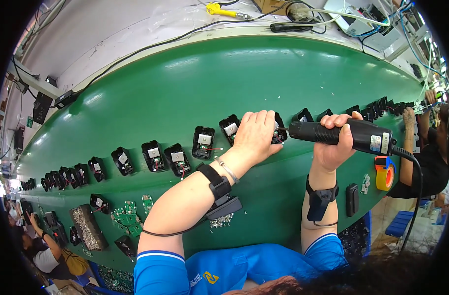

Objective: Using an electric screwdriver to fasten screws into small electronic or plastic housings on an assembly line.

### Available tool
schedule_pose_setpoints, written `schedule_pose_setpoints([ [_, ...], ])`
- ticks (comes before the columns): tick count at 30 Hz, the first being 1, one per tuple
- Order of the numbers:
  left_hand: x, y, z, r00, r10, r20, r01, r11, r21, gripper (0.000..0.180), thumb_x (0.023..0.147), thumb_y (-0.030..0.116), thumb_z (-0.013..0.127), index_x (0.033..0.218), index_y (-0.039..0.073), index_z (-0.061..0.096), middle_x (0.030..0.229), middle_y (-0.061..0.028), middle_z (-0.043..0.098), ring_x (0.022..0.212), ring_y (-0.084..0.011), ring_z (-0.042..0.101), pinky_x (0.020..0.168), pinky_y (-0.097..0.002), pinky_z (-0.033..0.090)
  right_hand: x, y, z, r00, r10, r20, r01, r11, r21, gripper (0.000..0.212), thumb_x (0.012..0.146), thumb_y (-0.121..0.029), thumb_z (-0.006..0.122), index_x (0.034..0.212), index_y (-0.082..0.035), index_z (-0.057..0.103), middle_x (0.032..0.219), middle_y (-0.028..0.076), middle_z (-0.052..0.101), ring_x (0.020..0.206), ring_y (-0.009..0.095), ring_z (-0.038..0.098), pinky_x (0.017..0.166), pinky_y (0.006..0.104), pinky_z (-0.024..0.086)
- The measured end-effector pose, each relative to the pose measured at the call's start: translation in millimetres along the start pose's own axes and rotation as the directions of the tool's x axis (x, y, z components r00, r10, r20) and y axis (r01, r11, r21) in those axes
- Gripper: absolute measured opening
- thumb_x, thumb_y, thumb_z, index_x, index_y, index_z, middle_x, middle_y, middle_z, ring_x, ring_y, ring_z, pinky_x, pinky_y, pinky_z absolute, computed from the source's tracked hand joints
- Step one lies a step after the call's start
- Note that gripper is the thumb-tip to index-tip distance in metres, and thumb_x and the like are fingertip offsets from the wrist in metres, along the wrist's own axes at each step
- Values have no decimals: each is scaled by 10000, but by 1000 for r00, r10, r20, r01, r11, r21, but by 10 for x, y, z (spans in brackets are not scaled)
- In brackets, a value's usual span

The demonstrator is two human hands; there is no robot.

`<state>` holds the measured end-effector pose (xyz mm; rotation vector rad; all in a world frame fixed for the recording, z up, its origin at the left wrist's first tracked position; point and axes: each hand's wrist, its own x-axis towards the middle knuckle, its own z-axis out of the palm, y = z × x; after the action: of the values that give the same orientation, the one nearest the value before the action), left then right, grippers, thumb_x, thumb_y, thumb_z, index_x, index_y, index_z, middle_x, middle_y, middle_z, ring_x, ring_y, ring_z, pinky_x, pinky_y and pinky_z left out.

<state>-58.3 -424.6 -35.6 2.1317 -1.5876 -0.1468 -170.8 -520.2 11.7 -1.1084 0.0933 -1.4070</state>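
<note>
Fastening appears to be the step: the right hand (334, 142) grasps a corded electric screwdriver (369, 137), its bit (284, 129) at the black plastic housing (280, 137) that the left hand (255, 135) grips on the green worktable (185, 93), so steady, square seating seems called for next.

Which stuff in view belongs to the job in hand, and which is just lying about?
Likely part of the job:
black power driver, in the right grip
black housing, partly covered by the left grip
similar open housings, in a row
small metal pieces, piled

Apparently just lying about:
yellow-handled tool
orange tape roll
black oblong object
</note>
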Motion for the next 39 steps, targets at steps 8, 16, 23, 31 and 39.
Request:
schedule_pose_setpoints([
  [8,-99,-93,2,993,107,-56,-116,973,-199,671,522,200,725,1073,35,380,980,-133,453,914,-300,460,819,-369,357,14,29,-53,996,90,-2,-89,995,52,313,743,-97,475,1041,-47,393,716,48,471,629,148,455,615,308,388],
  [16,-94,-90,-14,995,103,-19,-105,979,-173,681,512,214,732,1071,38,386,976,-126,454,897,-296,471,820,-369,355,-2,57,-66,993,120,10,-120,992,50,303,752,-110,469,1037,-46,391,716,49,470,631,147,450,614,307,388],
  [23,-92,-91,20,994,105,-33,-109,980,-167,682,504,224,733,1064,39,392,972,-121,457,894,-283,478,822,-371,353,8,63,-83,990,139,-12,-139,990,37,310,747,-128,482,1033,-50,391,710,43,470,626,141,448,613,306,385],
  [31,-105,-104,42,990,119,-76,-130,978,-165,671,504,223,732,1050,23,397,944,-125,460,870,-274,493,835,-358,349,18,93,-114,983,180,-42,-177,982,72,292,749,-140,481,1018,-60,397,708,33,472,622,134,449,618,299,382],
  [39,-133,-102,20,994,103,-38,-108,977,-186,732,492,247,738,1093,28,382,986,-125,458,917,-286,472,840,-371,352,92,10,-212,979,190,-80,-173,968,183,254,772,-170,484,991,-60,420,712,32,467,633,132,446,624,294,385],
])
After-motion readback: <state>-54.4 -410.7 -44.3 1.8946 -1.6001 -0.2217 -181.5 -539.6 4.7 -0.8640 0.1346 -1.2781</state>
